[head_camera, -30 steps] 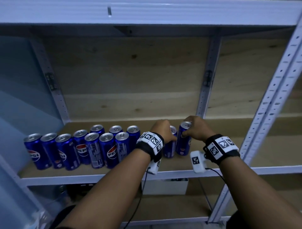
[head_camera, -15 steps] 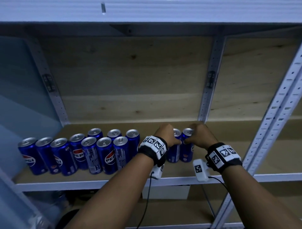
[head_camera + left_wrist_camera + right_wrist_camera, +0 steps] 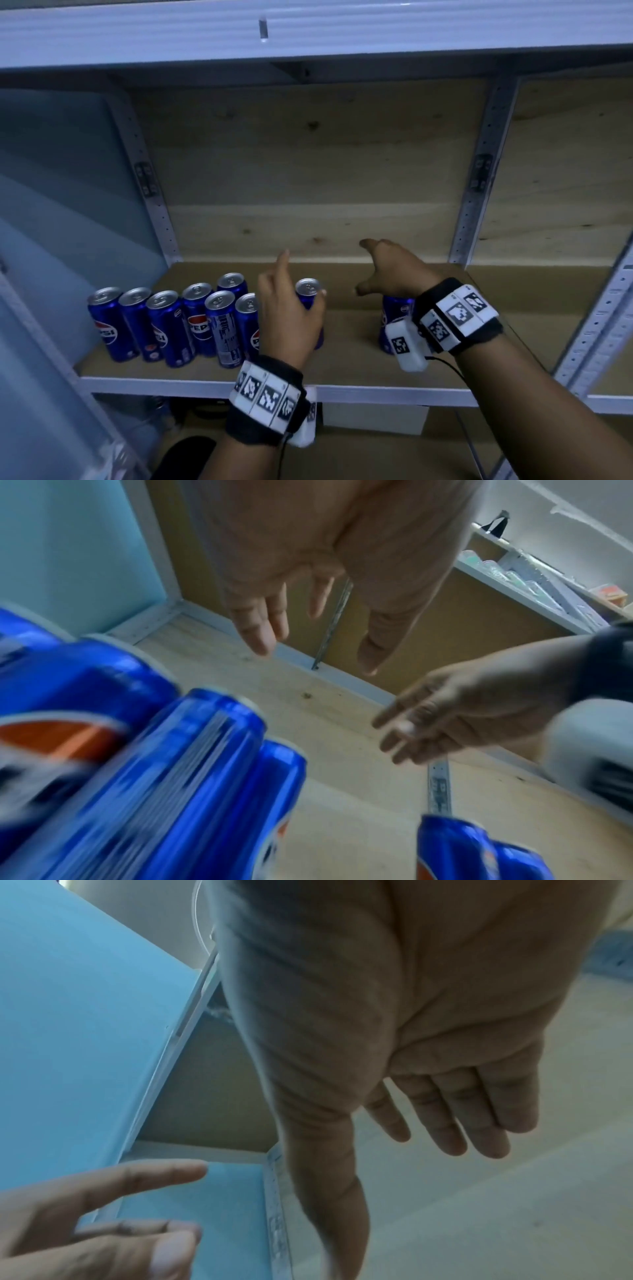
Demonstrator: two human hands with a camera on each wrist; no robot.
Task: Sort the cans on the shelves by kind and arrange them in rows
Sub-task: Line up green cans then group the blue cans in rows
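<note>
Several blue Pepsi cans (image 3: 219, 325) stand upright in two rows on the left half of the wooden shelf (image 3: 359, 363). My left hand (image 3: 301, 277) hovers open in front of the right end of those rows, beside a can (image 3: 308, 287), and holds nothing. My right hand (image 3: 376, 270) is open with spread fingers above another blue can (image 3: 394, 311), which my wrist partly hides. In the left wrist view two cans (image 3: 459, 850) stand together at the lower right, below my right hand (image 3: 445, 718). The right wrist view shows straight fingers (image 3: 462, 1118) and no can.
A blue panel (image 3: 61, 222) closes the shelf's left side. Perforated metal uprights (image 3: 479, 178) stand at the back and at the right front (image 3: 596, 325). The upper shelf's edge (image 3: 308, 31) runs overhead. A white box (image 3: 375, 419) sits on the level below. Bare wood lies right of the cans.
Both hands have let go of the two cans they gripped, lifted and opened. The two cans stay standing on the shelf. My head has moved closer.
</note>
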